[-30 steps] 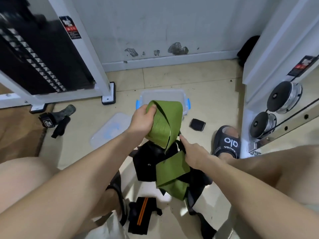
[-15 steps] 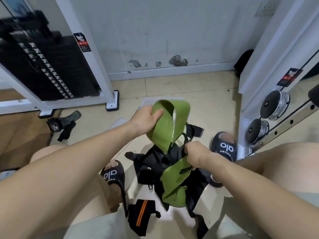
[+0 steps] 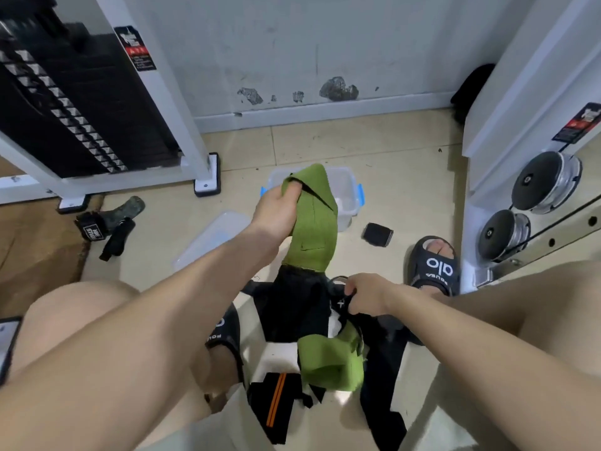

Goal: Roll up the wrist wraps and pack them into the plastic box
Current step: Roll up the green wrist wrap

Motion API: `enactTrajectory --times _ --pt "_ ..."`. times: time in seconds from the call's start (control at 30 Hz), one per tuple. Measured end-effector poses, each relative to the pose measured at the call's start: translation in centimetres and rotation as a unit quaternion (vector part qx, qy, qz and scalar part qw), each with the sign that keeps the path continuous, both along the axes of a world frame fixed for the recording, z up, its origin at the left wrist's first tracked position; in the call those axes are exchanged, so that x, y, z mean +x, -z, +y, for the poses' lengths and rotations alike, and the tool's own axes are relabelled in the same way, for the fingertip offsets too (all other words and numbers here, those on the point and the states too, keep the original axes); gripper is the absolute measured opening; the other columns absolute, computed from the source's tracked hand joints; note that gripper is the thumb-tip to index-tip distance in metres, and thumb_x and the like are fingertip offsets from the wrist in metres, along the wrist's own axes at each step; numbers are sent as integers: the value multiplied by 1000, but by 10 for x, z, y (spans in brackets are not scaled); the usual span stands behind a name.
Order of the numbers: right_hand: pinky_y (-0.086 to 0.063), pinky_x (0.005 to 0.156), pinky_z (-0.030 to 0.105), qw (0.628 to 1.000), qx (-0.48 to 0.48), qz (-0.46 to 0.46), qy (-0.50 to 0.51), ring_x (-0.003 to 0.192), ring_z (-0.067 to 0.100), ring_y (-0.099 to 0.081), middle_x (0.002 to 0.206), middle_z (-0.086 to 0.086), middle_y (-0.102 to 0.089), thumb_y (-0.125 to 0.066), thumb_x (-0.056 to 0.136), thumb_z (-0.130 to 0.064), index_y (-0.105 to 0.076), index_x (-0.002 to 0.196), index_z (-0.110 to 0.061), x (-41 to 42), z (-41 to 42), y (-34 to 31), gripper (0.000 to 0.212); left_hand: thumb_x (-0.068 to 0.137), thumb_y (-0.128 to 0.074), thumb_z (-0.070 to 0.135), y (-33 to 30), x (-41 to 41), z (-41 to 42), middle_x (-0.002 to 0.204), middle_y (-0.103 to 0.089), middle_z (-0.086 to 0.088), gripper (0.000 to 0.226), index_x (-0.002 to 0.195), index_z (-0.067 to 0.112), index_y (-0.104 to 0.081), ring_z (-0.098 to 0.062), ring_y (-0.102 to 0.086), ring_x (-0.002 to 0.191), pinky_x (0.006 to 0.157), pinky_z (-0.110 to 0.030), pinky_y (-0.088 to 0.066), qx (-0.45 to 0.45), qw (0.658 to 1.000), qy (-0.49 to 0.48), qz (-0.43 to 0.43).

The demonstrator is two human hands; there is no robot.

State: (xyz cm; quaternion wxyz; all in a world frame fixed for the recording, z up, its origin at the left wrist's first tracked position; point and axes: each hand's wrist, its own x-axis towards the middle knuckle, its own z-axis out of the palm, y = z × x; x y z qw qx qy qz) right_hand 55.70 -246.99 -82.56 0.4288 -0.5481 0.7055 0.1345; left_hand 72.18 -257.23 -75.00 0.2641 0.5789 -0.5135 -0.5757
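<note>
One long green fabric wrist wrap [image 3: 312, 222] hangs lifted over the clear plastic box with blue latches [image 3: 344, 190], its top end pinched in the left hand [image 3: 276, 213] while the right hand [image 3: 364, 296] grips the tangled black straps [image 3: 292, 307] below — still the untangling step, no rolling begun. Next, I'd judge, the green length must pull free. Since a second ago, the right hand has dropped lower and the wrap hangs straighter.

- Even, soft indoor light, moderately bright; no harsh highlights.
- Pale reflective sheen on the beige tiled floor [image 3: 400, 177] between the legs.
- Soft shadows under arms and the heap of black straps [image 3: 302, 307].
- Strong wide-angle bending at edges: white metal machine frame [image 3: 182, 102] leans.
- Slight overall softness, compression smear on forearms.
</note>
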Motion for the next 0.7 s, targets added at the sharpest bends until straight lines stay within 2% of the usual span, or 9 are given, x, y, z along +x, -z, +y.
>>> enactTrajectory --times 0.1,0.17,0.27,0.33,0.37,0.47,0.53,0.6,0.7 --pt "-56 88 39 981 -6 -148 125 99 29 -67 109 10 -67 -75 84 -13 -43 148 -12 6 -6 14 72 88 -50 57 15 -3 -3 116 -72 -17 56 112 10 -68 -34 -71 106 99 -51 -56 62 997 -52 17" --pt "-54 93 35 952 -6 -240 188 113 25 -63 115 5 -61 -80 84 -17 -38 151 -22 10 -13 15 79 91 -52 53 11 -6 -9 117 -72 -15 51 115 10 -66 -34 -71 103 98 -49 -56 92 992 -78 48" --pt "-50 74 16 927 -33 -303 218 104 13 -60 116 -1 -56 -81 87 -25 -40 151 -28 24 -17 11 76 105 -51 37 1 -9 -20 109 -71 -10 31 114 11 -66 -29 -70 97 91 -39 -55 127 975 -121 133" --pt "-44 56 7 904 -88 -321 269 85 2 -58 103 -8 -55 -78 91 -25 -45 143 -30 32 -19 11 62 107 -52 33 -4 -9 -24 118 -74 -12 33 124 8 -65 -29 -73 106 99 -43 -56 144 962 -147 179" --pt "-43 55 6 896 -113 -321 285 83 -1 -57 100 -12 -55 -75 93 -27 -45 138 -33 33 -20 13 54 107 -52 32 -4 -10 -25 120 -74 -14 35 128 7 -63 -29 -73 108 100 -46 -56 149 958 -152 190" --pt "-43 66 12 888 -146 -324 292 82 6 -61 96 -4 -64 -67 98 -31 -60 125 -27 39 -26 17 28 107 -51 37 -2 -8 -29 121 -74 -15 43 134 6 -61 -29 -73 109 101 -49 -56 169 949 -158 215" --pt "-39 61 16 876 -149 -336 311 70 10 -53 87 -1 -60 -65 99 -25 -67 103 -22 41 -28 19 6 106 -50 41 -1 -3 -31 120 -75 -14 45 134 7 -62 -28 -74 108 102 -48 -56 173 944 -168 228" --pt "-40 69 17 856 -151 -370 327 68 9 -51 80 -7 -59 -64 98 -15 -67 88 -19 42 -27 20 12 108 -48 41 -1 3 -33 120 -75 -14 44 133 8 -62 -28 -74 108 100 -48 -57 167 937 -183 244" --pt "-49 86 30 843 -126 -404 332 83 17 -64 87 1 -69 -70 88 -8 -69 88 -14 44 -23 18 6 110 -42 38 -3 11 -31 117 -75 -13 43 132 6 -62 -26 -76 102 86 -40 -63 154 933 -192 263"
